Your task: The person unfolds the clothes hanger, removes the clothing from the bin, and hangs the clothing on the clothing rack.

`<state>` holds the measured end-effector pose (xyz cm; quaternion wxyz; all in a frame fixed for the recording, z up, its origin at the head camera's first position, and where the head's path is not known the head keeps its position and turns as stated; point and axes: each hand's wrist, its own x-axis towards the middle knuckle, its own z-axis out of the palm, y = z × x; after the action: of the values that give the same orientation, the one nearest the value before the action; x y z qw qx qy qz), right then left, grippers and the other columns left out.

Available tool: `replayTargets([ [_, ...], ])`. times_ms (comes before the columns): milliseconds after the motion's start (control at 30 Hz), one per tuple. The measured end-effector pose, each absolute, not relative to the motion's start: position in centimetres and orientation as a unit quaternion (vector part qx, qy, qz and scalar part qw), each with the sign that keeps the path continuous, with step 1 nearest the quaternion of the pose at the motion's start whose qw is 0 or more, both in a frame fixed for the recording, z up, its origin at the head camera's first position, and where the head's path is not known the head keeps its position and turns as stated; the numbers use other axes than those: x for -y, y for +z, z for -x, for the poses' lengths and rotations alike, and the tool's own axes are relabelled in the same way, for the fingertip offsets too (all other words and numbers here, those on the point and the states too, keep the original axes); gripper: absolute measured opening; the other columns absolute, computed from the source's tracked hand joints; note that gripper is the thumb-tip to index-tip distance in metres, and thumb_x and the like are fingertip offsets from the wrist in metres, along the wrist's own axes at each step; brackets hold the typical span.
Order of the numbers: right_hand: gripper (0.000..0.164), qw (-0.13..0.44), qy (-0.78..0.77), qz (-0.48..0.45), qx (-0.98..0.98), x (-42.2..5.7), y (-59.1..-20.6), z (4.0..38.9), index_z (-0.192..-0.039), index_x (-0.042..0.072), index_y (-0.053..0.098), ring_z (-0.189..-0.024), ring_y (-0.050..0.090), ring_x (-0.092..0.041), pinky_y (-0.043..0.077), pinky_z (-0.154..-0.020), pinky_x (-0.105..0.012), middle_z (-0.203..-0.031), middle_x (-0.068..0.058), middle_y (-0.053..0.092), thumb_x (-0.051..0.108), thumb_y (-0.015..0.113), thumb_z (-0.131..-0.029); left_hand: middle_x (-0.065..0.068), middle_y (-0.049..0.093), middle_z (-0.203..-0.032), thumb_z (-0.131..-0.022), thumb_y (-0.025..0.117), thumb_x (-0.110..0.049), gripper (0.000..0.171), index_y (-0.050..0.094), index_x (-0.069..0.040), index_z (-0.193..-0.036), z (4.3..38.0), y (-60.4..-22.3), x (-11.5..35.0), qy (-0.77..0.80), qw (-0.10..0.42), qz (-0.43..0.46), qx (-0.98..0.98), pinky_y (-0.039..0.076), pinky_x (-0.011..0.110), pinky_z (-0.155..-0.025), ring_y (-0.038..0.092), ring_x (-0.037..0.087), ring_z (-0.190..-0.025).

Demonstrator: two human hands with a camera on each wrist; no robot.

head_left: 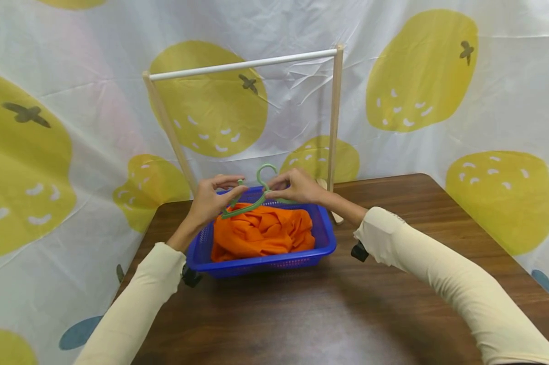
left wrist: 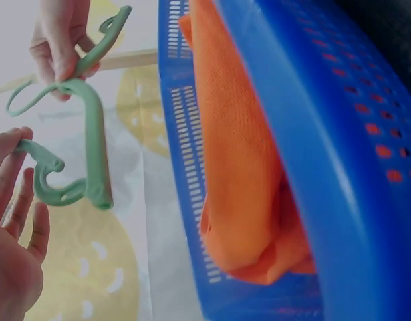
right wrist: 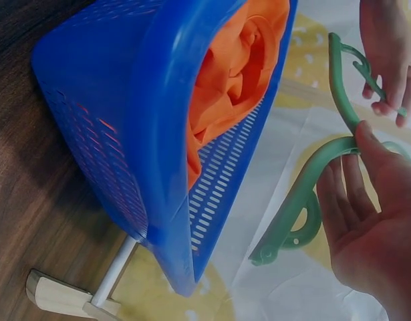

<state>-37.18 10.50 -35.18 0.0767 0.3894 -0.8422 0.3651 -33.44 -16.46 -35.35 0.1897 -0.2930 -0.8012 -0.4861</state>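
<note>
The green plastic clothes hanger point(left wrist: 95, 134) is in my grasp above the basket: my right hand point(head_left: 299, 186) pinches its middle below the hook, my left hand point(head_left: 212, 200) one end piece. Crumpled orange cloth point(head_left: 263, 233) fills the blue perforated plastic basket point(head_left: 261, 262); behind stands a white-barred wooden rack point(head_left: 242, 66).

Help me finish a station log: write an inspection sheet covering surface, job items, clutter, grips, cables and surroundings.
Surface: dark wood-grain table.
Job items: green hanger held up at the basket's far side; orange cloth bunched inside the blue basket.
Clutter: nothing seen.
Left grip: pinches a slim end of the hanger.
Right grip: pinches the hanger near its hook's base.
Cables: nothing seen.
Surroundings: wood-post rack with a white bar behind the basket; white fabric with yellow fruit print beyond.
</note>
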Motion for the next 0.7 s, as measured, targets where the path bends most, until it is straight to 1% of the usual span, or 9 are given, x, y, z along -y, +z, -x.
replayTargets([
  [67, 0.021, 0.080, 0.364, -0.387, 0.844, -10.5, -35.2, 37.2, -0.106, 0.008, 0.084, -0.078, 0.076, -0.013, 0.059, -0.069, -0.027, -0.090, -0.004, 0.080, 0.021, 0.085, -0.089, 0.016, 0.078, -0.100, -0.093, 0.080, -0.009, 0.026, 0.079, -0.005, -0.118, 32.6, -34.6, 16.6, -0.492, 0.191, 0.290, 0.798, 0.050, 0.060, -0.097, 0.069, 0.029, -0.098],
  [133, 0.021, 0.079, 0.365, -0.386, 0.844, -10.6, -35.2, 37.2, -0.105, 0.008, 0.084, -0.078, 0.076, -0.013, 0.059, -0.068, -0.027, -0.090, -0.004, 0.080, 0.021, 0.085, -0.089, 0.020, 0.077, -0.099, -0.092, 0.078, -0.004, 0.026, 0.077, 0.000, -0.118, 31.8, -33.8, 16.8, -0.491, 0.200, 0.291, 0.797, 0.050, 0.060, -0.096, 0.069, 0.032, -0.096],
  [200, 0.020, 0.075, 0.368, -0.384, 0.843, -10.6, -35.2, 37.2, -0.105, 0.008, 0.084, -0.077, 0.076, -0.015, 0.059, -0.067, -0.027, -0.089, -0.004, 0.080, 0.021, 0.085, -0.089, 0.024, 0.076, -0.099, -0.092, 0.077, 0.001, 0.027, 0.075, 0.004, -0.118, 30.9, -33.1, 17.1, -0.491, 0.203, 0.288, 0.797, 0.051, 0.053, -0.095, 0.070, 0.033, -0.095],
  [300, 0.020, 0.066, 0.370, -0.383, 0.844, -10.7, -35.1, 37.2, -0.105, 0.008, 0.084, -0.079, 0.077, -0.023, 0.059, -0.066, -0.027, -0.088, -0.004, 0.080, 0.020, 0.084, -0.090, 0.024, 0.077, -0.097, -0.091, 0.077, 0.002, 0.028, 0.075, 0.003, -0.119, 30.6, -32.8, 18.0, -0.492, 0.209, 0.286, 0.795, 0.052, 0.037, -0.090, 0.071, 0.027, -0.092],
  [400, 0.020, 0.062, 0.366, -0.384, 0.845, -10.8, -35.0, 37.3, -0.106, 0.008, 0.084, -0.080, 0.077, -0.028, 0.058, -0.065, -0.026, -0.087, -0.004, 0.080, 0.020, 0.084, -0.090, 0.025, 0.076, -0.098, -0.090, 0.078, 0.002, 0.030, 0.074, 0.003, -0.120, 30.3, -32.7, 19.1, -0.495, 0.212, 0.276, 0.796, 0.051, 0.025, -0.087, 0.072, 0.020, -0.092],
  [533, 0.019, 0.067, 0.362, -0.390, 0.844, -11.1, -34.8, 37.3, -0.104, 0.007, 0.084, -0.078, 0.077, -0.024, 0.057, -0.065, -0.026, -0.088, -0.005, 0.080, 0.019, 0.084, -0.090, 0.026, 0.076, -0.099, -0.089, 0.079, 0.001, 0.032, 0.074, 0.003, -0.120, 30.1, -32.8, 20.5, -0.500, 0.215, 0.262, 0.797, 0.050, 0.020, -0.084, 0.070, 0.016, -0.092],
  [633, 0.017, 0.072, 0.362, -0.393, 0.843, -11.5, -34.7, 37.4, -0.103, 0.007, 0.084, -0.077, 0.076, -0.019, 0.058, -0.065, -0.026, -0.089, -0.005, 0.080, 0.017, 0.084, -0.090, 0.027, 0.076, -0.097, -0.088, 0.080, 0.003, 0.032, 0.074, 0.003, -0.120, 30.0, -33.1, 21.3, -0.502, 0.216, 0.260, 0.796, 0.050, 0.021, -0.081, 0.070, 0.016, -0.090],
  [700, 0.017, 0.072, 0.361, -0.393, 0.842, -11.8, -34.6, 37.4, -0.103, 0.007, 0.084, -0.077, 0.076, -0.019, 0.059, -0.067, -0.027, -0.089, -0.006, 0.080, 0.017, 0.084, -0.090, 0.027, 0.076, -0.096, -0.088, 0.080, 0.004, 0.033, 0.074, 0.005, -0.120, 29.8, -33.3, 21.8, -0.500, 0.219, 0.263, 0.796, 0.050, 0.022, -0.080, 0.070, 0.014, -0.090],
])
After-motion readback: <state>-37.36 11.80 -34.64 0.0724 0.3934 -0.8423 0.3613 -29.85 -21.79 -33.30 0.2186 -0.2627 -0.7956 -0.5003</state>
